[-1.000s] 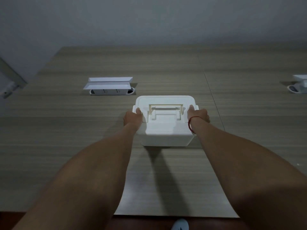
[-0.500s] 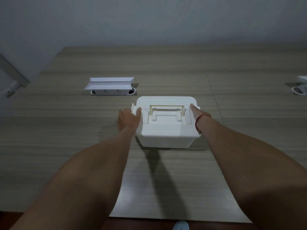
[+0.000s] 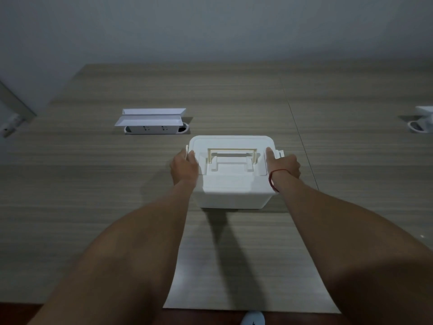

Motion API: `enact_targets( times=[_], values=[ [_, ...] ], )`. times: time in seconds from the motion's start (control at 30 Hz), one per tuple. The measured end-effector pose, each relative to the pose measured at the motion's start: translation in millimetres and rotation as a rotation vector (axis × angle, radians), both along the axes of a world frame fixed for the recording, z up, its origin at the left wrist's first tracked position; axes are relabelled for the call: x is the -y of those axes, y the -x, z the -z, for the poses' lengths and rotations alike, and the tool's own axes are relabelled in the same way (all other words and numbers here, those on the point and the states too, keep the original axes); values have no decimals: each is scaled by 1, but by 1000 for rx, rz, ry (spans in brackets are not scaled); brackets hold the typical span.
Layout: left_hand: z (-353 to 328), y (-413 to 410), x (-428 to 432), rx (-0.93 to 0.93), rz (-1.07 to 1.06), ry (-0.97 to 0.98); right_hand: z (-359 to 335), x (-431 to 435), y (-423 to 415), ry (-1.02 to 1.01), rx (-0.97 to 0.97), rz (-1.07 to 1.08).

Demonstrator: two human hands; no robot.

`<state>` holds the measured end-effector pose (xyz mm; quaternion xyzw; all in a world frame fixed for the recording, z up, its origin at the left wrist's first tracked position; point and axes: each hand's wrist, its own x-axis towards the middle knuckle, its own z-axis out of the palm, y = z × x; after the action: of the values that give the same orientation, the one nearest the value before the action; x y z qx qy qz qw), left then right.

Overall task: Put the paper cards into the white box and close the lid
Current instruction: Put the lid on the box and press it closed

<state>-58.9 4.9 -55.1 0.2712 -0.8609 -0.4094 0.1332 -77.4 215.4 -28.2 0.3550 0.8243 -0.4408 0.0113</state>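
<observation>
The white box (image 3: 230, 186) stands in the middle of the wooden table with its lid (image 3: 230, 144) down and a cream handle (image 3: 232, 153) folded flat on top. My left hand (image 3: 184, 166) grips the box's left side at the latch, thumb on the lid. My right hand (image 3: 284, 165), with a red string at the wrist, holds the right side by the other latch, thumb pressed on the lid. No paper cards show outside the box.
A white pop-up socket unit (image 3: 152, 121) with raised flaps sits in the table at the back left. A second one (image 3: 421, 120) is at the far right edge. A seam (image 3: 300, 137) runs across the tabletop right of the box.
Half a second ago my left hand was off the box's side with fingers loose. It now grips the left latch again, and my right hand has closed onto the right side.
</observation>
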Motion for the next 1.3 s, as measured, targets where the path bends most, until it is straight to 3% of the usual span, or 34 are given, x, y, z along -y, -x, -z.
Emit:
enact_targets(
  times=[0.37,0.6,0.77,0.87,1.03,1.3],
  values=[
    [-3,6,2,75,76,54,-9,1,1,-151,-30,-156],
    [2,7,2,68,75,114,-6,0,12,109,-38,-15],
    [-2,4,-2,86,70,132,-4,11,10,-119,-74,-93],
    [-10,4,-3,117,34,90,-6,13,12,-89,-94,-76],
    [-31,17,-14,324,-74,-147,-14,30,13,10,-4,-105],
    [-16,-2,-2,291,172,-36,-10,21,0,43,31,-182]
  ],
)
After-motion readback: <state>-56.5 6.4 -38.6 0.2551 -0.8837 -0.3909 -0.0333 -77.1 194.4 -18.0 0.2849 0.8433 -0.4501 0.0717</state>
